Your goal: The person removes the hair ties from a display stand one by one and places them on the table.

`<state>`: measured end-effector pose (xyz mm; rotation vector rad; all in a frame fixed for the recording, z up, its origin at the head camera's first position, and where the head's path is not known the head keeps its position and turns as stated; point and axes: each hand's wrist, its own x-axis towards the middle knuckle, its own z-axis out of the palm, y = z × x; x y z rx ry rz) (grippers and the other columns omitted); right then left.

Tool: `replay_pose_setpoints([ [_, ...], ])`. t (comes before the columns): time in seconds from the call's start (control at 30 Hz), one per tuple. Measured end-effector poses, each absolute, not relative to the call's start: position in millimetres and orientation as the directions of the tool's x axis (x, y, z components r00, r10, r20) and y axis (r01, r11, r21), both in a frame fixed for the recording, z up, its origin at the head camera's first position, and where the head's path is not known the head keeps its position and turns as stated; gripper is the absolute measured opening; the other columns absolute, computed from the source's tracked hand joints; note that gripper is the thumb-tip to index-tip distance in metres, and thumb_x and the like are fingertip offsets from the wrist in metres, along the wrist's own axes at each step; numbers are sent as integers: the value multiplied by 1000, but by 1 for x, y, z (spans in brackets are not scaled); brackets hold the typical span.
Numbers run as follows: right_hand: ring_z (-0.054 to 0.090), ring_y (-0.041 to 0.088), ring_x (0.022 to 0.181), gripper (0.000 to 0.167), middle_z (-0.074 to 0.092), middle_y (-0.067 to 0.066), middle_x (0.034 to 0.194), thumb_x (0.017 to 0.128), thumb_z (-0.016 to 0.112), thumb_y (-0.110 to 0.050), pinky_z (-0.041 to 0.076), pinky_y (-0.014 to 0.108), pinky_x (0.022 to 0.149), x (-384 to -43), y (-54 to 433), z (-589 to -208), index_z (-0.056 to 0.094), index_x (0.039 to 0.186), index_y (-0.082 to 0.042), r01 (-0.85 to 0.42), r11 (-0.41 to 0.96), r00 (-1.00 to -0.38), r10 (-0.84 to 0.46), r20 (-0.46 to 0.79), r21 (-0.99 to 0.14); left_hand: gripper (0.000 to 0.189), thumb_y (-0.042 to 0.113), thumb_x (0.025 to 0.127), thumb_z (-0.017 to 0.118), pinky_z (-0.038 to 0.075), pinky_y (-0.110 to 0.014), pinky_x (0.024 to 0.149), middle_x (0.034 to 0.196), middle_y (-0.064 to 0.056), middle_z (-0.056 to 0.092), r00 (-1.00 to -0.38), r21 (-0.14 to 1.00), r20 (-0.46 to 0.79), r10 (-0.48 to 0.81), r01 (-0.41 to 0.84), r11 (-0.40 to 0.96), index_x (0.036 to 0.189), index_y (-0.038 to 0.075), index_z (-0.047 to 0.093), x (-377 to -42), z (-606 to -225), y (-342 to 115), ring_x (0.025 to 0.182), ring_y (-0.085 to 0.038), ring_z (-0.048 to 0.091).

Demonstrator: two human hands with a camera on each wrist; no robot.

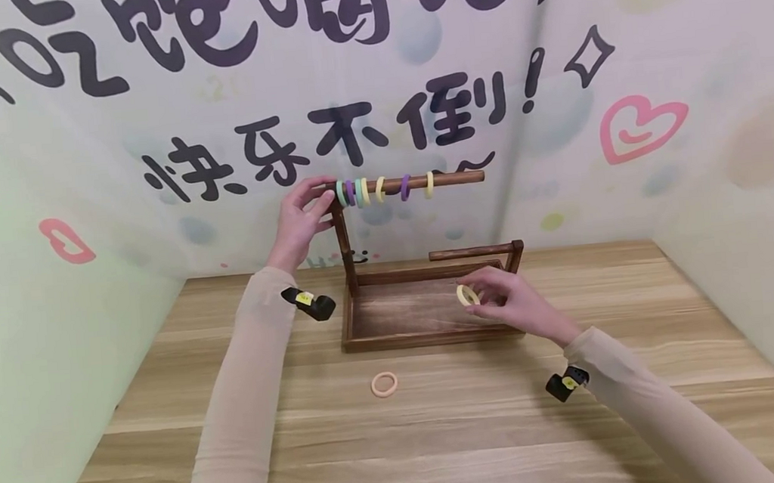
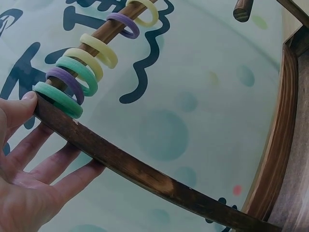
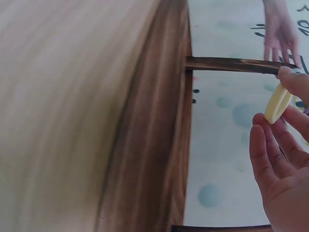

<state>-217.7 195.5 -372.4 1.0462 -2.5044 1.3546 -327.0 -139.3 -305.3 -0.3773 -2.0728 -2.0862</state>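
My right hand (image 1: 511, 301) pinches a pale yellow ring (image 3: 278, 104) between thumb and fingers, over the tray part of a dark wooden rack (image 1: 429, 340). At the rack's upper left corner, my left hand (image 1: 300, 222) holds the top of the upright post (image 2: 120, 162), thumb at its end and fingers along its side. From there the upper bar (image 1: 460, 178) runs right, carrying several rings: a green ring (image 2: 58, 99) nearest the post, then purple, green and yellow ones. A purple ring (image 1: 405, 188) and a yellow ring (image 1: 430, 185) hang farther out, spaced apart.
A peach ring (image 1: 384, 384) lies flat on the wooden table (image 1: 443, 434) in front of the rack. The rack's shorter, lower bar (image 1: 473, 252) points left from its right post. Behind stands a printed wall (image 1: 373, 68), with side walls at left and right.
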Motion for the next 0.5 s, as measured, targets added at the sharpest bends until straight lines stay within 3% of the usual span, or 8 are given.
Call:
replay_pose_setpoints([
  [0.17, 60, 38, 89, 42, 61, 22, 107, 78, 75, 8, 54, 49, 74, -223, 193, -392, 61, 118, 8, -608, 350, -753, -538, 378, -713, 32, 11, 97, 58, 52, -50, 84, 119, -14, 58, -950, 951, 309, 53, 309, -17, 128, 0, 55, -328, -306, -140, 93, -22, 62],
  [0.5, 61, 24, 90, 43, 63, 9, 109, 80, 78, -6, 55, 40, 75, -232, 190, -426, 63, 120, 0, -582, 358, -765, -546, 342, -730, 24, 12, 97, 59, 54, -48, 82, 119, -14, 59, -946, 947, 319, 60, 318, -38, 121, 10, 62, -330, -309, -141, 92, -21, 63],
])
